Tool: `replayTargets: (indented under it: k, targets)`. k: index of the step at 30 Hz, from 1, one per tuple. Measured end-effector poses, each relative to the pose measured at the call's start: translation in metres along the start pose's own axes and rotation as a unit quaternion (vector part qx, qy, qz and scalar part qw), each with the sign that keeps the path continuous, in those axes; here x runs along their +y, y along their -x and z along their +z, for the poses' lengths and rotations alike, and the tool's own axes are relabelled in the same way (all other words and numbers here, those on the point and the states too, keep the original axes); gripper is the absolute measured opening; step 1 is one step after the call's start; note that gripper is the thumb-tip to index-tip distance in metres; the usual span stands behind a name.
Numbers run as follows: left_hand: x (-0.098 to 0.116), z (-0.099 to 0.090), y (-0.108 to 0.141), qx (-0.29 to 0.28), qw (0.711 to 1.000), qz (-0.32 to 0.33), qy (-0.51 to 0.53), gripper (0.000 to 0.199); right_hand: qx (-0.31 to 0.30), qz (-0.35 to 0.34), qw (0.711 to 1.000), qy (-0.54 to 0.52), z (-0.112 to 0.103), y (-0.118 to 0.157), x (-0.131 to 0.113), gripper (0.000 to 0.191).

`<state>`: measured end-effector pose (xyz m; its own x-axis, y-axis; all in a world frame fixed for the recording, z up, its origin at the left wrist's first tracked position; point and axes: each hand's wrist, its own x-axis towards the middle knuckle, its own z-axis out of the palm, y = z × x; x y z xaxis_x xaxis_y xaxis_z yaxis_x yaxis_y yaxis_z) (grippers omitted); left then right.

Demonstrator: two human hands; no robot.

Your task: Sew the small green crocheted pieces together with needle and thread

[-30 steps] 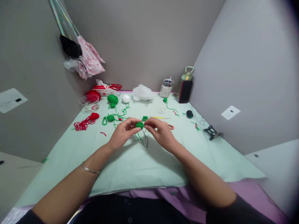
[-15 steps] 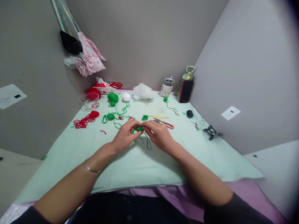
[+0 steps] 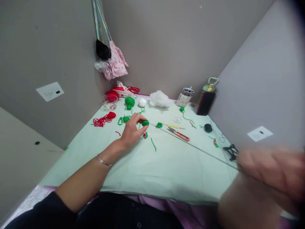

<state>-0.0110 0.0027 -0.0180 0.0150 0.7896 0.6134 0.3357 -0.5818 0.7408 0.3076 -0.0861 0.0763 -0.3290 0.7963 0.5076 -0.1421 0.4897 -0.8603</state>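
My left hand [image 3: 133, 132] is pinched on a small green crocheted piece [image 3: 145, 123] over the middle of the table. A long dark thread [image 3: 197, 148] runs taut from that piece to the lower right. My right hand [image 3: 271, 171], raised close to the camera and blurred by motion, is closed on the thread; whether a needle is in its fingers cannot be made out. Under my left hand lies a small red and green piece [image 3: 145, 135], with a loose green yarn end [image 3: 153, 144] beside it. Orange thread snips [image 3: 178, 134] and a yellow crochet hook [image 3: 173, 126] lie beyond the thread.
Green yarn balls [image 3: 130, 102], tangled red yarn [image 3: 102, 120], a clear tub [image 3: 109, 103] and white stuffing [image 3: 159, 99] lie toward the back. At right stand a pen tin [image 3: 184, 97], a phone [image 3: 206, 103] against a bottle [image 3: 210, 85], and a dark thread spool [image 3: 208, 128].
My right hand has left the green piece and swung far right and toward the camera, drawing the dark thread out straight. My left hand keeps the piece. The view has turned left.
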Motion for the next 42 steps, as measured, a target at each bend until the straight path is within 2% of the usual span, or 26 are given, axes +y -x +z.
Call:
replayTargets:
  k: [1, 2, 3, 4, 5, 8, 11, 14, 17, 21, 25, 29, 33, 39, 42]
  targets:
    - [0.003, 0.0, 0.001, -0.002, 1.0, 0.0, 0.022, 0.017, -0.043, -0.087, 0.993, -0.062, 0.003, -0.001, 0.0, 0.045]
    - [0.006, 0.001, 0.002, -0.006, 0.999, -0.003, 0.048, 0.018, -0.047, -0.138, 0.984, -0.099, 0.009, -0.005, 0.003, 0.039]
    - [0.01, 0.003, 0.004, -0.012, 0.997, -0.008, 0.076, 0.019, -0.044, -0.116, 0.988, -0.096, 0.018, -0.012, 0.006, 0.024]
    - [0.013, 0.004, 0.005, -0.017, 0.995, -0.014, 0.102, 0.02, -0.023, -0.052, 0.997, -0.059, 0.028, -0.02, 0.012, 0.011]
    - [0.016, 0.005, 0.007, -0.022, 0.992, -0.019, 0.123, 0.02, -0.014, -0.03, 0.999, -0.025, 0.039, -0.03, 0.02, 0.008]
    - [0.023, 0.009, 0.011, -0.03, 0.988, -0.019, 0.15, 0.022, 0.048, 0.038, 0.993, 0.098, 0.061, -0.055, 0.049, 0.037]
    - [0.028, 0.01, 0.013, -0.032, 0.989, -0.016, 0.143, 0.024, 0.056, 0.051, 0.982, 0.173, 0.069, -0.06, 0.076, 0.028]
    - [0.033, 0.01, 0.013, -0.043, 0.991, -0.023, 0.125, 0.021, -0.001, 0.057, 0.979, 0.194, 0.073, -0.054, 0.088, 0.022]
    - [0.036, 0.01, 0.012, -0.075, 0.991, -0.031, 0.105, 0.019, -0.052, 0.07, 0.978, 0.187, 0.077, -0.051, 0.093, 0.018]
    - [0.037, 0.01, 0.011, -0.125, 0.986, -0.054, 0.092, 0.02, -0.058, 0.087, 0.977, 0.188, 0.08, -0.053, 0.096, 0.011]
    - [0.037, 0.006, 0.01, -0.155, 0.977, -0.073, 0.13, 0.026, -0.061, 0.141, 0.98, 0.124, 0.076, -0.056, 0.093, 0.019]
    - [0.038, 0.004, 0.01, -0.16, 0.969, -0.072, 0.176, 0.037, -0.062, 0.199, 0.978, 0.031, 0.071, -0.058, 0.089, 0.02]
    - [0.04, 0.005, 0.01, -0.147, 0.972, -0.055, 0.176, 0.029, -0.075, 0.217, 0.973, -0.015, 0.068, -0.06, 0.091, 0.024]
    - [0.043, 0.006, 0.01, -0.142, 0.972, -0.063, 0.178, 0.029, -0.082, 0.196, 0.977, 0.028, 0.069, -0.058, 0.091, 0.027]
    - [0.041, 0.006, 0.01, -0.125, 0.975, -0.066, 0.171, 0.03, -0.057, 0.157, 0.984, 0.069, 0.07, -0.056, 0.088, 0.029]
